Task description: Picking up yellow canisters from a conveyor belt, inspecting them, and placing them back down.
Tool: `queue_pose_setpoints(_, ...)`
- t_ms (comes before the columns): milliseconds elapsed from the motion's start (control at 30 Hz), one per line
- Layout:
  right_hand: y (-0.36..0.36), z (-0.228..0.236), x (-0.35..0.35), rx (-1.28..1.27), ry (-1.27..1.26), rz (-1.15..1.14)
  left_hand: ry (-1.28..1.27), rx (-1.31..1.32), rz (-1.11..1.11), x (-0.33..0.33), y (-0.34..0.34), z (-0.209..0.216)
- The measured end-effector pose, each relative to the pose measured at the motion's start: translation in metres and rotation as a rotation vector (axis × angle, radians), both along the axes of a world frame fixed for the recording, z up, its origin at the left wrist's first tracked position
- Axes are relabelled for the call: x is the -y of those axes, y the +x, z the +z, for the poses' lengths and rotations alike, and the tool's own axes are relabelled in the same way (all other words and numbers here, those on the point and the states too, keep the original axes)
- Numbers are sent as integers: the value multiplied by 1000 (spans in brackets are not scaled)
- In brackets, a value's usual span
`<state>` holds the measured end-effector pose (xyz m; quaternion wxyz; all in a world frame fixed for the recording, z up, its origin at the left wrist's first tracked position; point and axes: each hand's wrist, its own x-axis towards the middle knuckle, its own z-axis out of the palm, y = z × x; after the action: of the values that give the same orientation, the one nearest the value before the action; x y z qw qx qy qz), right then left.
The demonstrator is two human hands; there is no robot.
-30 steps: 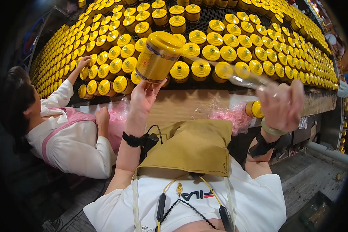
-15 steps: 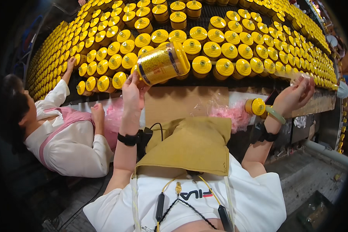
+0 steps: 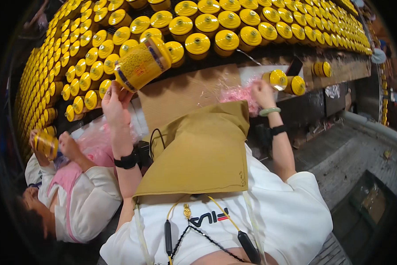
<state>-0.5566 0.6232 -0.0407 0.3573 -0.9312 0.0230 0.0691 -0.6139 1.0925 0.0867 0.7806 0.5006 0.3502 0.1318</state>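
A yellow lidded canister (image 3: 139, 65) with a gold patterned label leans at a slant in my left hand (image 3: 116, 105), its lid toward the upper right. My left fingers grip its lower end. Off to the right, my right hand (image 3: 263, 94) is closed with curled fingers; whatever they may hold is hidden. It is beside a heap of pink crinkled plastic (image 3: 237, 93) and just below a standing yellow canister (image 3: 277, 78). Another yellow canister (image 3: 296, 85) stands to the right of that one.
Rows of yellow lidded canisters (image 3: 197, 44) fill the far side. A cardboard sheet (image 3: 185, 86) lies before them, with a dark flat object (image 3: 294, 65) and a lone canister (image 3: 322, 69) farther right. At left, a co-worker in white and pink holds a canister (image 3: 46, 145).
My right hand has come in from the far right to the pink plastic. My left hand still holds the tilted canister. The co-worker now holds a canister, and the whole view has shifted.
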Motion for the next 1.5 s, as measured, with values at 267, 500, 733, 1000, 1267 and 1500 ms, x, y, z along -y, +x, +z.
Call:
queue_pose_setpoints(267, -42, -88, 9, -552, 530, -267, 74, -72, -108, 6, -3, -9)
queue_pose_setpoints(500, -35, -108, 15, -360, 8, -373, 75, -69, -128, 14, 1, 2)
queue_pose_setpoints(733, -42, -107, 5, -114, -177, -311, 77, -66, -180, 16, 7, 2)
queue_pose_setpoints(1000, 12, -22, -31, 106, -348, -6, 72, -69, -175, 14, 6, 0)
queue_pose_setpoints(1267, 62, -63, -23, -83, -299, -56, 101, -91, -155, 17, 8, 8)
queue_pose_setpoints(1500, -38, -55, -6, -312, 186, -458, 90, -74, -160, -2, 2, -8)
